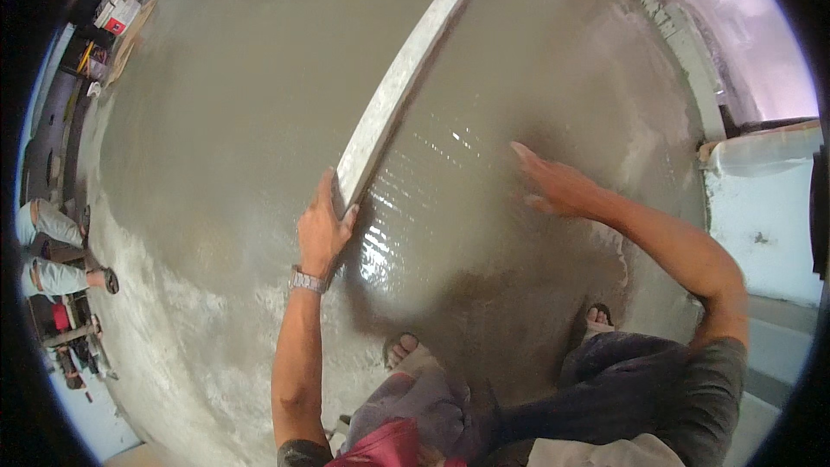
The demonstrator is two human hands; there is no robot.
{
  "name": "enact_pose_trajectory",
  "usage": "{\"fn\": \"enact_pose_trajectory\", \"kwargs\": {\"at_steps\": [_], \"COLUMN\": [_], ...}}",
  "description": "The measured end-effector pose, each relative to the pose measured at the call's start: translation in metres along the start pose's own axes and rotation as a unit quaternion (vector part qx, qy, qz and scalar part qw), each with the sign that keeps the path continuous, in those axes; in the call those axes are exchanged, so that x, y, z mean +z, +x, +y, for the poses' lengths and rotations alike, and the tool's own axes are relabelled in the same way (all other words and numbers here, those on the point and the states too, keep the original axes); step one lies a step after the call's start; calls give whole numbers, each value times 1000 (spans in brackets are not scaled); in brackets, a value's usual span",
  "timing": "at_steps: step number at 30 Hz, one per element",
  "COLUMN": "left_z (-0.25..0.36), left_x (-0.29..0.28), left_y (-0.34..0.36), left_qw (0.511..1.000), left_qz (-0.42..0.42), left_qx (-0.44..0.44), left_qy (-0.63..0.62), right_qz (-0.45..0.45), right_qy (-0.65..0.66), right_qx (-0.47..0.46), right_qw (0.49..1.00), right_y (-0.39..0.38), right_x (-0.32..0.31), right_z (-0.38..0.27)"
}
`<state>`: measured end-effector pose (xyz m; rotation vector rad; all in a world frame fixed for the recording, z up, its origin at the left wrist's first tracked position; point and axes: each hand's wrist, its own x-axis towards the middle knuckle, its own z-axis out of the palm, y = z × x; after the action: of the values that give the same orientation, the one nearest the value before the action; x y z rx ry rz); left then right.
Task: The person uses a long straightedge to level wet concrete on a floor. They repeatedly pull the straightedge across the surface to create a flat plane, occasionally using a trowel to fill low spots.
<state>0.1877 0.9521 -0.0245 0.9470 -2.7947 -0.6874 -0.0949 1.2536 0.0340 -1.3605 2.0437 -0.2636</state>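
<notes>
My left hand (323, 229), with a metal watch on its wrist, is closed round the near end of a long, pale screed bar (399, 78). The bar slants from my hand up and right to the top of the view, lying along the wet grey cement floor (251, 104). To the right of the bar, my right hand (553, 183) is open with its fingers stretched out and nothing in it. It is just over or on the cement; which of the two I cannot tell. Shiny, rippled wet cement (380, 251) lies between my hands.
My sandalled feet (403, 349) stand on the cement near the lower edge. At far left are another person's legs (59, 279) in light trousers, with boxes and loose items (117, 10) along that side. A low wall edge (666, 26) and a white block (761, 229) border the right.
</notes>
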Motion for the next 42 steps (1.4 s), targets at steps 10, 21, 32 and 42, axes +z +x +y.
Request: {"fn": "enact_pose_trajectory", "kwargs": {"at_steps": [10,21,32,42], "left_z": [-7,27,12,49], "left_x": [15,22,20,32], "left_y": [-6,7,-10,25], "left_qw": [996,979,978,981], "left_qz": [-1,14,16,-3], "left_qx": [41,-49,14,19], "left_qy": [75,197,209,194], "right_qz": [12,-90,-122,-46], "right_qy": [73,123,112,154], "right_qx": [184,92,177,87], "right_qw": [980,984,970,983], "right_y": [-185,-159,-169,-161], "right_x": [51,69,52,53], "right_z": [49,25,34,33]}}
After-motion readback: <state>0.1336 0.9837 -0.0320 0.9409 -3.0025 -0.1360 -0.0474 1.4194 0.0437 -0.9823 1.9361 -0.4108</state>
